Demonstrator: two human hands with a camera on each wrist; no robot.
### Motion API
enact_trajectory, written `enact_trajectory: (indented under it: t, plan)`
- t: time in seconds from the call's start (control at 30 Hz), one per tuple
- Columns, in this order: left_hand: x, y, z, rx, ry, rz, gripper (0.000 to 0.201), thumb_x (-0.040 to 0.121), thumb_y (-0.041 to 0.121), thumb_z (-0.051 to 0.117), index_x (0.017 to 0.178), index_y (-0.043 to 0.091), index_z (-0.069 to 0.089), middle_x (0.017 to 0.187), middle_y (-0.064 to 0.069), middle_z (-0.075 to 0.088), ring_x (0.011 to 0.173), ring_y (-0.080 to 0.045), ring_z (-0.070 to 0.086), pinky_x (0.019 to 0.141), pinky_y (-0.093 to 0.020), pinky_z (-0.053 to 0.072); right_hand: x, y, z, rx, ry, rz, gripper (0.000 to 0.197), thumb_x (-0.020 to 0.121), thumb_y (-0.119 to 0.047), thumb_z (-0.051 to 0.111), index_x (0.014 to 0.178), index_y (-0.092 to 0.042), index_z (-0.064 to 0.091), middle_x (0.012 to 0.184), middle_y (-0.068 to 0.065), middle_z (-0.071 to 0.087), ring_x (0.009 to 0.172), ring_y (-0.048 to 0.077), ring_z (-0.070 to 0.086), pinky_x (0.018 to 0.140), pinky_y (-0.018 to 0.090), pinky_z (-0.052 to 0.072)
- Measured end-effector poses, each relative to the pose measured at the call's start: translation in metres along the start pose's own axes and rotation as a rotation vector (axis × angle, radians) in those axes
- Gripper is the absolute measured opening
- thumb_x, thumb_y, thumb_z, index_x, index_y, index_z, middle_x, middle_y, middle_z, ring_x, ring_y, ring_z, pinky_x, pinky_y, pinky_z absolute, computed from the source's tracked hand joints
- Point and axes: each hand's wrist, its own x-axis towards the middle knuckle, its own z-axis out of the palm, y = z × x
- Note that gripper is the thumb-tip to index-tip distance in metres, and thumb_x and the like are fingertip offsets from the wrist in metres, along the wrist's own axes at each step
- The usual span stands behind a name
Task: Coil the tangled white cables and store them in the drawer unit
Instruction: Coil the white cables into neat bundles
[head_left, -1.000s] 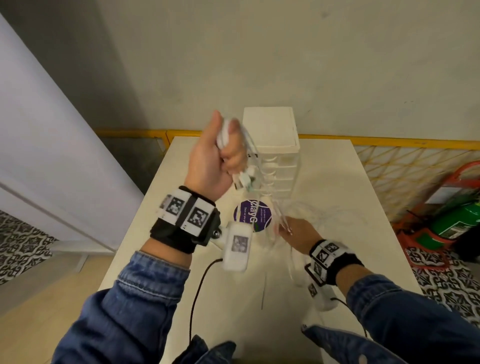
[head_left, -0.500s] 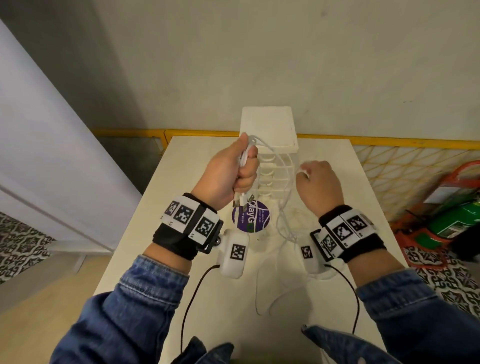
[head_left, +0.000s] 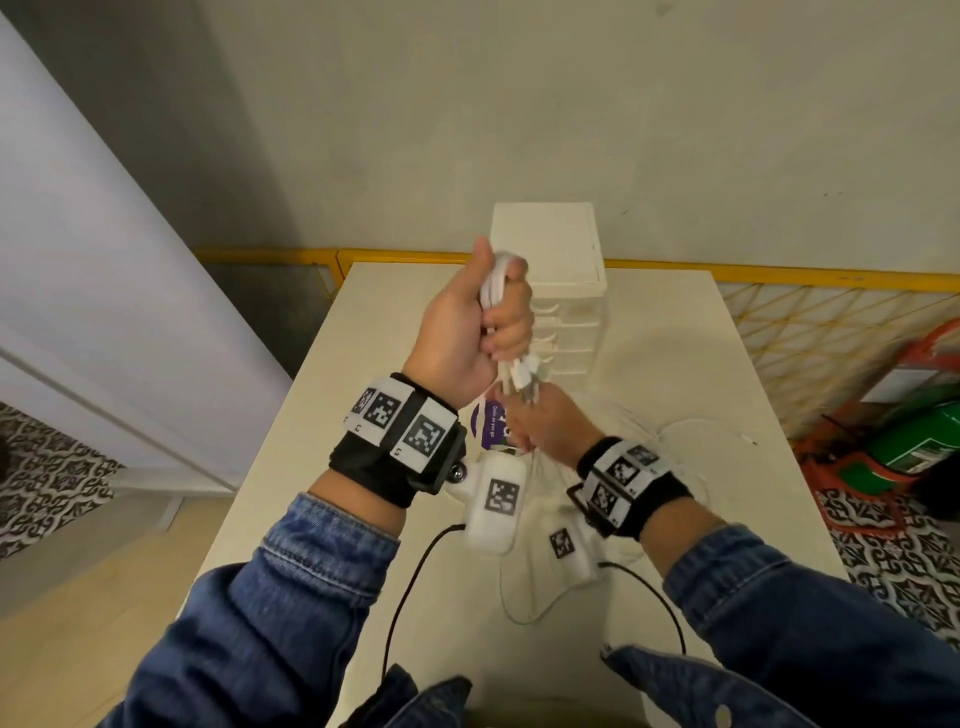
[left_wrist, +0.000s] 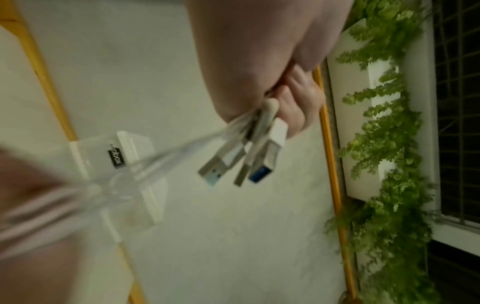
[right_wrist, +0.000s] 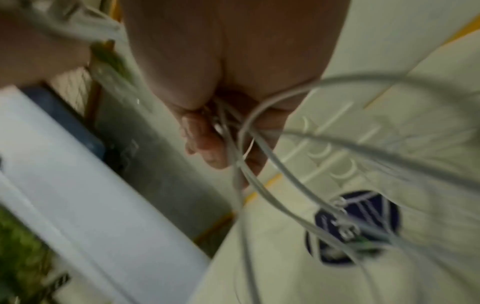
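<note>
My left hand (head_left: 488, 322) is raised above the table and grips a bundle of white cables (head_left: 496, 283). Their USB plugs (left_wrist: 244, 162) hang out below the fist. Just under it, my right hand (head_left: 540, 426) has its fingers curled round the cable strands (right_wrist: 233, 131) that trail down. More loose cable (head_left: 675, 436) lies in loops on the table to the right. The white drawer unit (head_left: 556, 291) stands at the table's far edge behind my hands, its drawers closed.
A round purple sticker (head_left: 488, 428) lies on the white table (head_left: 727, 519) in front of the drawer unit. Yellow railing (head_left: 779, 270) runs behind the table. A green and orange object (head_left: 914, 447) sits on the floor at the right. Black wrist-camera leads (head_left: 410, 587) hang near me.
My right hand has dropped from beside the drawer unit to just below my left fist, along the cables. My left hand has lifted a little with the bundle.
</note>
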Motion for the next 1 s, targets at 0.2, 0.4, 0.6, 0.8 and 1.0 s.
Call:
enact_trajectory:
  t: [0.2,0.4,0.6,0.8,1.0]
  plan:
    - [0.013,0.006,-0.014,0.095,0.390,0.505,0.034,0.103,0.031,0.020,0.083,0.014,0.042,0.054,0.005,0.040,0.044,-0.010,0.034,0.047,-0.024,0.028,-0.015,0.032,0.014,-0.250,-0.012,-0.103,0.013,0.090,-0.011,0.048,0.091,-0.009,0.060,0.075,0.008,0.065,0.067,0.011,0.059,0.063,0.029,0.048]
    - [0.013,-0.010,-0.059,1.091,0.583,0.462,0.031,0.101,0.022,0.033,0.079,0.005,0.047,0.063,-0.001,0.045,0.054,-0.012,0.045,0.055,-0.022,0.040,-0.025,0.013,-0.017,-0.313,0.026,-0.299,0.019,0.089,-0.030,0.055,0.102,-0.023,0.066,0.090,-0.002,0.073,0.081,0.012,0.065,0.073,0.027,0.050]
    - [0.002,-0.030,-0.058,1.280,0.168,-0.286,0.047,0.101,0.038,0.032,0.079,0.003,0.053,0.044,-0.002,0.047,0.035,-0.015,0.039,0.040,-0.023,0.034,-0.018,-0.008,-0.059,-0.525,0.200,-0.583,0.016,0.088,-0.028,0.058,0.094,-0.019,0.070,0.070,-0.022,0.055,0.065,0.000,0.049,0.064,0.014,0.039]
    - [-0.006,-0.028,-0.022,1.074,-0.051,-0.507,0.048,0.095,0.048,0.041,0.062,0.014,0.046,0.041,0.006,0.029,0.034,-0.009,0.020,0.036,-0.015,0.017,0.002,0.013,-0.083,-0.766,0.199,-0.549,0.034,0.089,-0.036,0.042,0.088,-0.008,0.062,0.080,0.006,0.060,0.071,0.020,0.053,0.063,0.022,0.028]
    - [-0.008,-0.016,-0.020,0.880,-0.042,-0.297,0.049,0.097,0.026,0.045,0.047,0.023,0.045,0.041,0.004,0.026,0.038,-0.013,0.015,0.042,-0.026,0.011,-0.005,0.056,-0.071,-0.668,0.206,-0.179,0.045,0.094,-0.046,0.030,0.107,-0.011,0.054,0.097,0.014,0.067,0.086,0.033,0.062,0.074,0.036,0.045]
